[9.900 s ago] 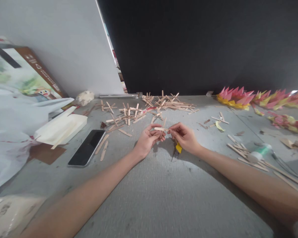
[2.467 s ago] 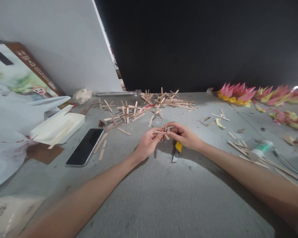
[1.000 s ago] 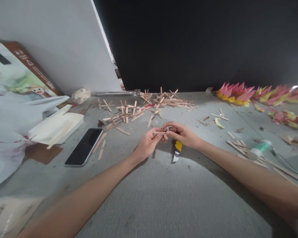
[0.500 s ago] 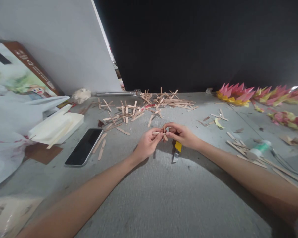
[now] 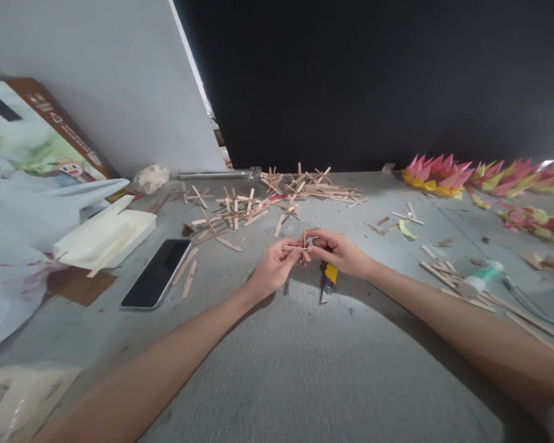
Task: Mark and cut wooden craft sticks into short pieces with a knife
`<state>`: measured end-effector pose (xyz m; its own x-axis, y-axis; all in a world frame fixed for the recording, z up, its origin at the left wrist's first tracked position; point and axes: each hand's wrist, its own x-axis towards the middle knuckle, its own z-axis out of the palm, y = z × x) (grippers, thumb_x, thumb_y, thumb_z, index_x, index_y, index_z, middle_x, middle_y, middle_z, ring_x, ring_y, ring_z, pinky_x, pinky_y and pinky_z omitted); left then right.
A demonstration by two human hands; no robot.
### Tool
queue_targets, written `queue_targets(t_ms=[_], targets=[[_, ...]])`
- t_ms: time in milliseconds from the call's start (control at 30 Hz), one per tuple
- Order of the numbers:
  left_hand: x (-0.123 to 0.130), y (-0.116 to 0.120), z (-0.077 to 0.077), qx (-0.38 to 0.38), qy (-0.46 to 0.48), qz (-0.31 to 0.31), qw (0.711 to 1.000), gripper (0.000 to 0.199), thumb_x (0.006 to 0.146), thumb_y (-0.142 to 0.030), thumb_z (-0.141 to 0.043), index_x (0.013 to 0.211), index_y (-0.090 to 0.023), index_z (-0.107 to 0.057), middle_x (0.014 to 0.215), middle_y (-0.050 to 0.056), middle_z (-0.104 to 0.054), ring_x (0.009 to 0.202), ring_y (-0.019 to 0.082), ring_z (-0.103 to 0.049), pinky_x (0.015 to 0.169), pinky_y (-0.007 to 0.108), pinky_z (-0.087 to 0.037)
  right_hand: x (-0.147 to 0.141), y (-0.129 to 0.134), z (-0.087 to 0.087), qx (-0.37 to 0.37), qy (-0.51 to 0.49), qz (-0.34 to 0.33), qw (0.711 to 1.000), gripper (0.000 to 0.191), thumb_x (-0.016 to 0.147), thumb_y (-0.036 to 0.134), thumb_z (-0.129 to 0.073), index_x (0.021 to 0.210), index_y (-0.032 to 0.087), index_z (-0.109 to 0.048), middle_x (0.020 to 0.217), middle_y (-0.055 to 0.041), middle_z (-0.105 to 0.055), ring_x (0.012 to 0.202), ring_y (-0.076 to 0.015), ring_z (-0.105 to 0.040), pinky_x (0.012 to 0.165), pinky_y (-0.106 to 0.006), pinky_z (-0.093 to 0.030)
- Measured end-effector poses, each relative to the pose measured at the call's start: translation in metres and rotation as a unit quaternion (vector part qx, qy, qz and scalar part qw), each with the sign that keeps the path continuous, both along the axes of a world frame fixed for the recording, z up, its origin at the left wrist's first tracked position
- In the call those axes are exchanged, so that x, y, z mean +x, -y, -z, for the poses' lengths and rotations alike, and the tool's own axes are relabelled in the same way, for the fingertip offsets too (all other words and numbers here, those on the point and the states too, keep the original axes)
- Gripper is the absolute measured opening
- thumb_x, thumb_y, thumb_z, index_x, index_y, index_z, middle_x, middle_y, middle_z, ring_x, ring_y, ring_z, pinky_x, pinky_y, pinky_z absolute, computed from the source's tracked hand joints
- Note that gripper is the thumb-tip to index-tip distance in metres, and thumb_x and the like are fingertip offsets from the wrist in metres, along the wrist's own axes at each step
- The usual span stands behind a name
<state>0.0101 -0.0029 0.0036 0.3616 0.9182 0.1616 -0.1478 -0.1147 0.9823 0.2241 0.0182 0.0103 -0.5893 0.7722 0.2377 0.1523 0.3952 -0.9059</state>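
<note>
Small wooden craft sticks (image 5: pixel 306 244), crossed over one another, are pinched between my two hands just above the grey surface. My left hand (image 5: pixel 276 266) grips them from the left with thumb and fingers. From the right, my right hand (image 5: pixel 339 251) holds the same crossed sticks, its thumb and forefinger closed at their edge. Fingers cover part of the sticks, so how they join cannot be made out. Below my right hand lies a yellow utility knife (image 5: pixel 331 274), its blade pointing toward me and its rear end hidden by the hand.
A pile of craft sticks (image 5: pixel 277 200) lies beyond my hands. To the left are a phone (image 5: pixel 156 274), a white tray (image 5: pixel 138 226) and a plastic bag (image 5: pixel 18 246). Rightward sit a glue bottle (image 5: pixel 481 278), loose sticks and pink-yellow paper flowers (image 5: pixel 438 175).
Both hands stay almost in place around the crossed sticks. The fingers and sticks have shifted very slightly; everything else looks the same.
</note>
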Motion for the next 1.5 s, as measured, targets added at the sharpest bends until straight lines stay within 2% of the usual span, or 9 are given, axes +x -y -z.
queue_targets(t_ms=[200,500,667,800,1100,1167,1300,1500], targets=[[0.000,0.000,-0.003,-0.018,0.026,0.009,0.999,0.039,0.088,-0.051,-0.081,0.094,-0.014,-0.070,0.078,0.006,-0.074,0.071,0.016,-0.069,0.074,0.029,-0.056,-0.004,0.003,-0.004,-0.048,-0.064,-0.036,0.996,0.034,0.105,0.047,-0.057,0.126,0.021,-0.056,0.080,0.0007,-0.066,0.083,-0.0184,-0.071,0.080,-0.032,-0.053],[-0.001,0.001,0.000,-0.008,0.008,0.012,1.000,0.038,0.092,-0.053,-0.076,0.095,-0.015,-0.070,0.083,0.007,-0.076,0.071,0.016,-0.069,0.073,0.029,-0.057,-0.002,0.000,-0.004,-0.051,-0.062,-0.055,0.995,0.032,0.106,0.046,-0.057,0.126,0.021,-0.055,0.085,-0.0016,-0.071,0.085,-0.0184,-0.074,0.081,-0.032,-0.054],[-0.001,0.001,0.004,0.019,-0.015,0.011,1.000,0.039,0.097,-0.053,-0.070,0.101,-0.015,-0.068,0.087,0.008,-0.077,0.078,0.017,-0.071,0.077,0.029,-0.057,0.000,-0.002,0.001,-0.027,-0.049,-0.035,0.998,0.032,0.106,0.045,-0.057,0.126,0.020,-0.056,0.080,0.0002,-0.067,0.077,-0.0168,-0.068,0.073,-0.029,-0.050],[0.000,0.003,0.001,0.012,-0.023,0.006,1.000,0.037,0.096,-0.052,-0.071,0.101,-0.015,-0.067,0.086,0.007,-0.076,0.077,0.016,-0.071,0.077,0.028,-0.057,0.000,0.000,0.000,-0.015,-0.044,-0.025,0.999,0.032,0.106,0.043,-0.056,0.126,0.019,-0.057,0.078,0.0012,-0.064,0.073,-0.0152,-0.064,0.069,-0.027,-0.046],[0.000,0.005,0.002,-0.004,-0.052,-0.015,0.998,0.036,0.098,-0.052,-0.067,0.101,-0.016,-0.066,0.082,0.004,-0.073,0.076,0.016,-0.070,0.076,0.027,-0.054,-0.003,0.002,-0.001,-0.027,-0.049,0.007,0.998,0.033,0.102,0.047,-0.061,0.120,0.020,-0.062,0.067,0.0077,-0.043,0.060,-0.0122,-0.051,0.060,-0.025,-0.039],[0.000,0.005,0.001,-0.004,-0.044,-0.017,0.999,0.039,0.097,-0.056,-0.067,0.100,-0.016,-0.066,0.081,0.003,-0.072,0.075,0.016,-0.069,0.076,0.027,-0.053,-0.005,0.004,0.001,-0.021,-0.052,0.009,0.998,0.031,0.104,0.045,-0.060,0.122,0.020,-0.062,0.067,0.0078,-0.040,0.059,-0.0116,-0.047,0.058,-0.024,-0.036],[-0.001,0.004,-0.003,-0.008,-0.054,-0.020,0.998,0.045,0.093,-0.061,-0.070,0.097,-0.017,-0.067,0.079,0.003,-0.071,0.075,0.016,-0.069,0.076,0.027,-0.053,-0.006,0.007,0.004,0.023,-0.027,0.046,0.998,0.029,0.104,0.043,-0.059,0.120,0.019,-0.065,0.068,0.0086,-0.029,0.056,-0.0108,-0.031,0.053,-0.025,-0.025],[0.000,0.001,-0.005,-0.009,-0.040,-0.031,0.999,0.049,0.088,-0.065,-0.074,0.086,-0.017,-0.068,0.073,0.004,-0.071,0.071,0.017,-0.068,0.075,0.029,-0.055,-0.008,0.007,0.009,0.046,-0.008,0.049,0.998,0.033,0.105,0.044,-0.055,0.124,0.019,-0.064,0.068,0.0081,-0.030,0.058,-0.0117,-0.030,0.054,-0.025,-0.025]])
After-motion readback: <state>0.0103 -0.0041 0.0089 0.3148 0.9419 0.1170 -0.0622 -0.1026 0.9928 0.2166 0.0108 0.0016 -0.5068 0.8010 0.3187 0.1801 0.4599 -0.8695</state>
